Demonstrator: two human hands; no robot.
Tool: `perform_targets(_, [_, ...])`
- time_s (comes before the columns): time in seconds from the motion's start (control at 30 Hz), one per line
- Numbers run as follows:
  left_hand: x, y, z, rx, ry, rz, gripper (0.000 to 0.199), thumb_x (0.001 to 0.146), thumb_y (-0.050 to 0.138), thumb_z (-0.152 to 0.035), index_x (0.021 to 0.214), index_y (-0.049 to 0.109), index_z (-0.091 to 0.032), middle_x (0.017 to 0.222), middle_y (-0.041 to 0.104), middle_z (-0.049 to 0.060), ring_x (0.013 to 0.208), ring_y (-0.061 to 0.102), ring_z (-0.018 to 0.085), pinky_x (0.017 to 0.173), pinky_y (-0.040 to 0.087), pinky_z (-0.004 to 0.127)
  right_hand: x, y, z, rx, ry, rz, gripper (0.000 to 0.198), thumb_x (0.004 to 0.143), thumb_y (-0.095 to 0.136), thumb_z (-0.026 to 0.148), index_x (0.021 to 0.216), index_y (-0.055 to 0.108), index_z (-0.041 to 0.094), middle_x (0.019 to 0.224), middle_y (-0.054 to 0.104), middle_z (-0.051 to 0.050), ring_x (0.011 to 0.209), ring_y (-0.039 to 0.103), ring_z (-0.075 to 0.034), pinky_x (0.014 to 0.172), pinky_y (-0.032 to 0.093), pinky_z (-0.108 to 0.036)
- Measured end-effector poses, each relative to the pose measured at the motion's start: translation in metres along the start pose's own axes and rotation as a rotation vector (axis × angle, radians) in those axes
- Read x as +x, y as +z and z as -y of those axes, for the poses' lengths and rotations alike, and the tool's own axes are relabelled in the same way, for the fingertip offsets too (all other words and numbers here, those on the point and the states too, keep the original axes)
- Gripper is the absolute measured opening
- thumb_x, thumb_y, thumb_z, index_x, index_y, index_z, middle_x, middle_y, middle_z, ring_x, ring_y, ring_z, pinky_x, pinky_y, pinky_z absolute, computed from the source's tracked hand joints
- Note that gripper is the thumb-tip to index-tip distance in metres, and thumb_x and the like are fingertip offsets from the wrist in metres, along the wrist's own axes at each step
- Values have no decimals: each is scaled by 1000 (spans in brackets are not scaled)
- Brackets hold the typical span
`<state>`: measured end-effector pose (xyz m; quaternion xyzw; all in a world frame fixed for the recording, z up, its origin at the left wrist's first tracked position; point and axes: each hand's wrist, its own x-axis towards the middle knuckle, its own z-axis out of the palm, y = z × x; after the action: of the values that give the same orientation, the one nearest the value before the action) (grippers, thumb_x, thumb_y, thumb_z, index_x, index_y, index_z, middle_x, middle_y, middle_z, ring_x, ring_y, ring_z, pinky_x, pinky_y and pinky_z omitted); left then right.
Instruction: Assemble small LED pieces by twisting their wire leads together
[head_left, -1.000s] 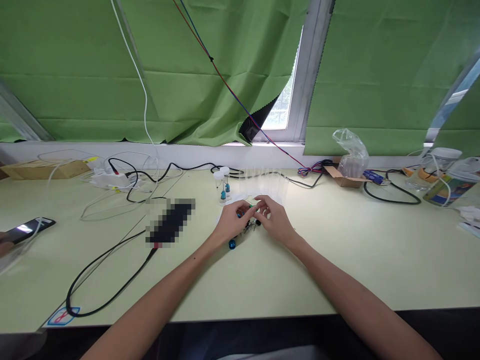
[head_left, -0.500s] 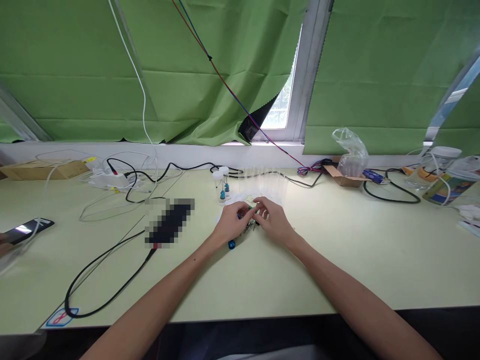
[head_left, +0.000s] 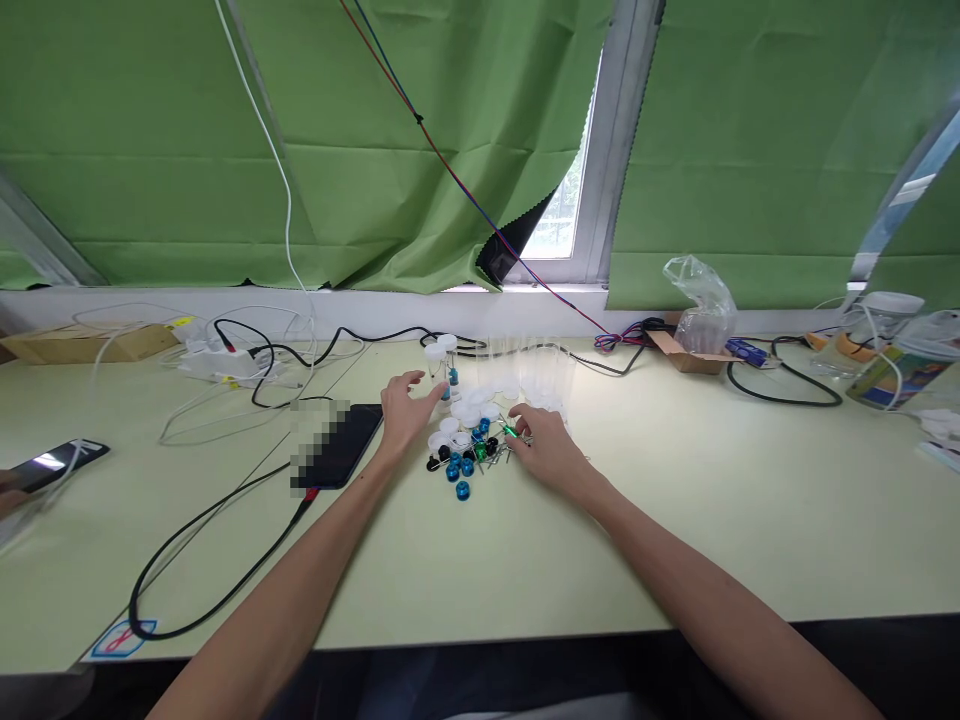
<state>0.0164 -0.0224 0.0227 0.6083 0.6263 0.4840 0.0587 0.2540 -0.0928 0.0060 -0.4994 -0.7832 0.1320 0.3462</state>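
My left hand has its fingers apart beside two clear vials with white caps and blue pieces inside. Its thumb is at the nearer vial; whether they touch I cannot tell. In my right hand, thumb and fingers pinch a small shiny green part over the pile. Below and between the hands lie several round blue knobs, black knobs, a green knob and thin metal pins. White caps are spread just behind them.
Several clear tubes stand behind the caps. A dark phone on a black cable lies left. A cardboard box with a plastic bag stands back right. At far left a person's hand is by another phone.
My left hand has moved left and away from my right hand, over to the capped vials. The pile of knobs and caps is uncovered. My right hand stays nearly in place with the green part.
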Motion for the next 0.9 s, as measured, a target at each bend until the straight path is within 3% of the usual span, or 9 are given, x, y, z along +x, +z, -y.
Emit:
perform_targets(0.1, [3, 8, 5, -56, 8, 88, 40, 70, 69, -51, 96, 67, -20, 106, 66, 10, 96, 58, 27, 81, 44, 37, 1, 1, -1, -26, 1, 15, 26, 84, 60, 17, 109, 56, 18, 85, 64, -3, 83, 57, -20, 90, 37, -42])
perform_targets(0.27, [2, 7, -1, -201, 19, 78, 32, 70, 67, -45, 86, 66, -18, 99, 68, 9, 89, 60, 23, 71, 47, 32, 0, 1, -2, -60, 12, 41, 21, 82, 62, 17, 103, 59, 19, 85, 66, -4, 85, 56, -22, 88, 36, -42])
perform_targets(0.5, [-6, -8, -22, -487, 54, 169, 25, 76, 65, -42, 75, 62, -17, 91, 66, 7, 87, 61, 18, 79, 49, 30, 0, -1, 0, -77, 19, 66, 10, 83, 61, 17, 93, 62, 19, 88, 67, -7, 88, 57, -23, 86, 36, -42])
perform_targets(0.63, [-13, -11, -35, -500, 60, 199, 25, 78, 63, -43, 80, 62, -18, 83, 64, 6, 80, 61, 18, 75, 50, 31, -1, -2, 0, -76, 10, 64, 9, 83, 61, 17, 92, 62, 19, 88, 67, -6, 89, 57, -23, 87, 36, -42])
perform_targets(0.73, [-19, -13, -43, -522, 101, 284, 23, 81, 59, -41, 84, 60, -18, 76, 61, 3, 64, 59, 14, 68, 49, 30, -1, -2, 0, -69, 3, 39, 8, 85, 59, 20, 93, 63, 19, 88, 67, -7, 89, 57, -23, 87, 36, -42])
perform_targets(0.9, [-28, -15, -51, -351, 216, 386, 23, 80, 59, -39, 92, 60, -20, 83, 61, 1, 53, 51, 9, 53, 42, 26, 2, -7, 6, 140, -12, -131, 21, 94, 48, 36, 101, 61, 20, 87, 67, -6, 85, 59, -21, 81, 42, -36])
